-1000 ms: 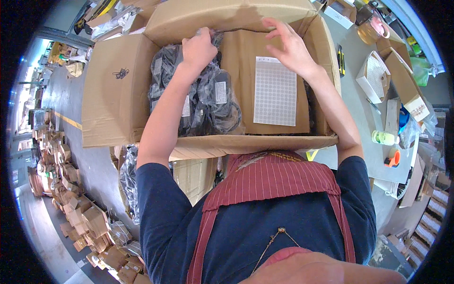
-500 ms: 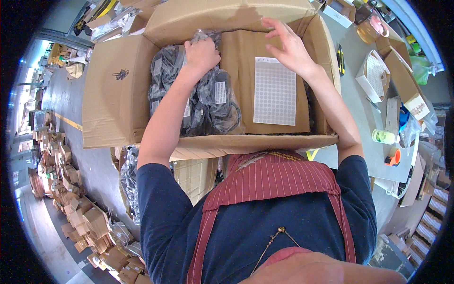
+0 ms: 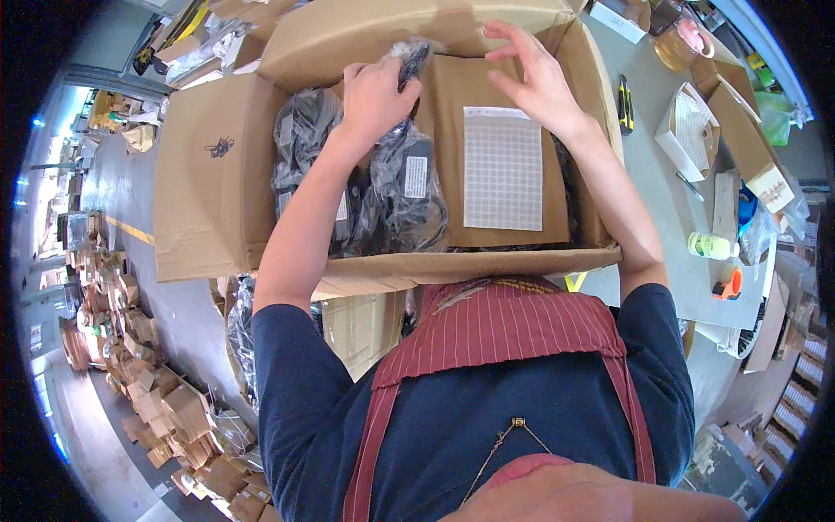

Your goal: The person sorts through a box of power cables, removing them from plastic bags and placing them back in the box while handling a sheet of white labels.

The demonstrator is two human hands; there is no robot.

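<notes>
A large open cardboard box (image 3: 470,264) stands before me. Several black items in clear plastic bags, one showing a white label (image 3: 417,177), fill its left half. My left hand (image 3: 379,97) is closed on the upper end of a bagged black item (image 3: 413,61), whose plastic sticks up beside my fingers. In the box's right half lies a brown cardboard sheet (image 3: 448,91). On it rests a white sheet of small round stickers (image 3: 503,170). My right hand (image 3: 535,83) hovers at the sticker sheet's top edge, fingers apart, holding nothing.
The grey table at right holds a yellow-black utility knife (image 3: 625,103), a small white box (image 3: 687,135), a green-labelled bottle (image 3: 711,246), an orange tape roll (image 3: 727,283) and a pitcher (image 3: 683,45). Many cardboard boxes (image 3: 187,409) are piled on the floor at left.
My left hand has shifted slightly right, and the bagged item in it stands higher, tilted to the right. The labelled bag has moved a little right. My right hand has barely moved.
</notes>
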